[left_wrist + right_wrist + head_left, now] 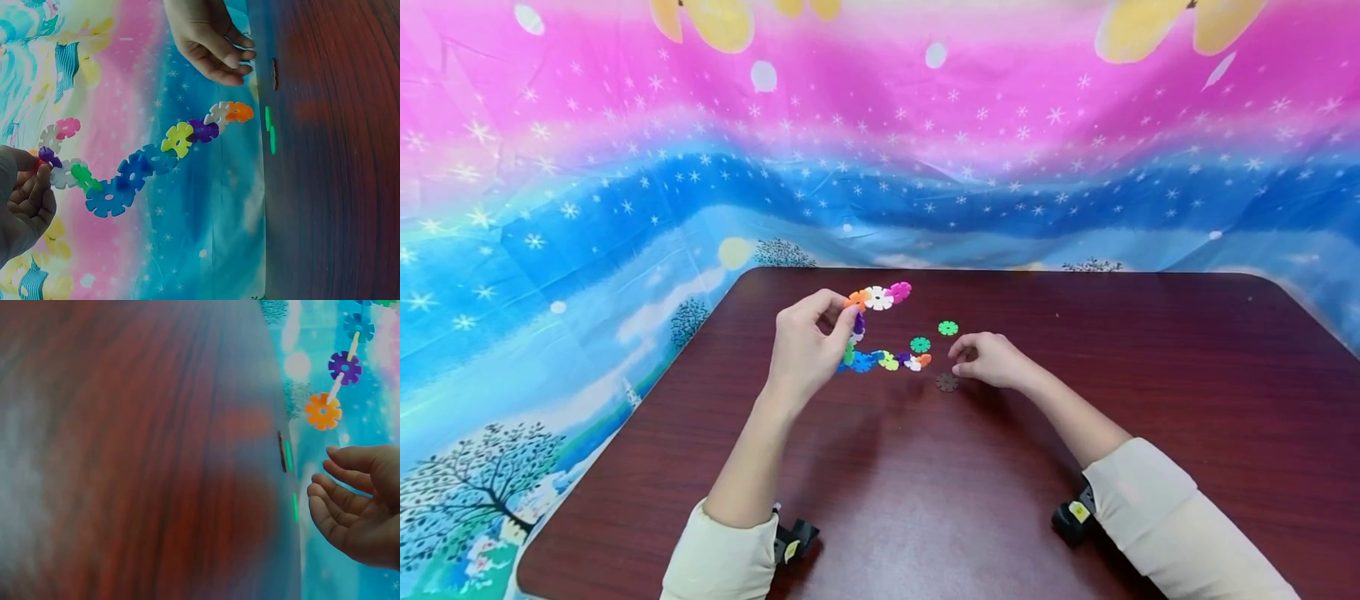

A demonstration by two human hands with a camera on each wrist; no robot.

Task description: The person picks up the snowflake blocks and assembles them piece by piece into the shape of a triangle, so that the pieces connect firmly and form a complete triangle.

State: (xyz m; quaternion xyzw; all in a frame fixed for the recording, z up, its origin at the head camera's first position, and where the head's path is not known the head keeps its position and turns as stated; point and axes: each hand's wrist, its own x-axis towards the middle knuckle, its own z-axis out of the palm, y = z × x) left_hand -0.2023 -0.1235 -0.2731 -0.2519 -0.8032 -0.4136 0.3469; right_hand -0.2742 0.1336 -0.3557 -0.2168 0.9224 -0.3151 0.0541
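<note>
My left hand (805, 346) pinches a chain of interlocked snowflake discs by an orange disc (855, 301), holding it up off the table. From there a white disc (878, 298) and a pink disc (900, 292) reach right. The other branch hangs down through purple, white, green and blue discs, then yellow (177, 139) and purple, to an orange end disc (240, 112). My right hand (992, 358) hovers near that end with loosely bent fingers and nothing between them. Close to it on the table lie two green discs (948, 328) and a brown disc (947, 382).
The dark reddish wooden table (1150, 358) has rounded corners. Behind it and along the left hangs a printed cloth (880, 192) in pink and blue. A small black device (1072, 518) sits under the right wrist, and another black device (795, 540) under the left.
</note>
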